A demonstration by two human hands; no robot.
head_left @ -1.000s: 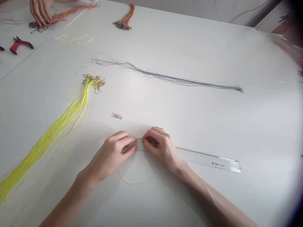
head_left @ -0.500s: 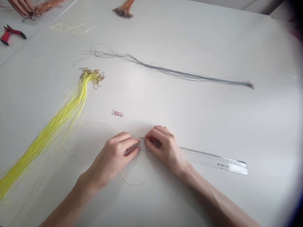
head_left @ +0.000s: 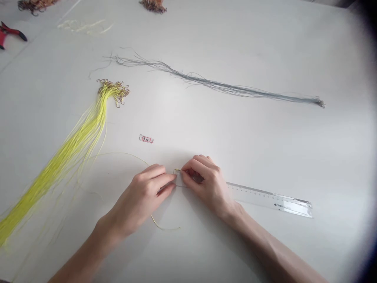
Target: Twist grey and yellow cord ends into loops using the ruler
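Note:
A small fish hook [head_left: 176, 170] with yellow thread at its shank is pinched between the thumb and forefinger of my right hand [head_left: 203, 175]. It sits over the left part of a clear plastic ruler [head_left: 265, 200], which passes under that hand. My left hand [head_left: 147, 192] lies on the ruler's left end, thumb and fingers closed about it, fingertips close beside the hook; the exact contact is partly hidden. A thin yellow line [head_left: 129, 153] runs behind my left hand, and a yellow end [head_left: 159, 226] comes out below it.
Left lies a bundle of yellow lines with hooks [head_left: 67, 151]. A grey line bundle [head_left: 220, 84] stretches across the back. A small label [head_left: 146, 138] is in the middle. Red-handled pliers [head_left: 11, 32], pale scraps [head_left: 85, 26] and brown hook bundles [head_left: 153, 5] lie far off.
The view has tilted slightly, so the far things sit higher in it. A co-worker's hand at the top left is out of sight. My hands keep nearly the same pose.

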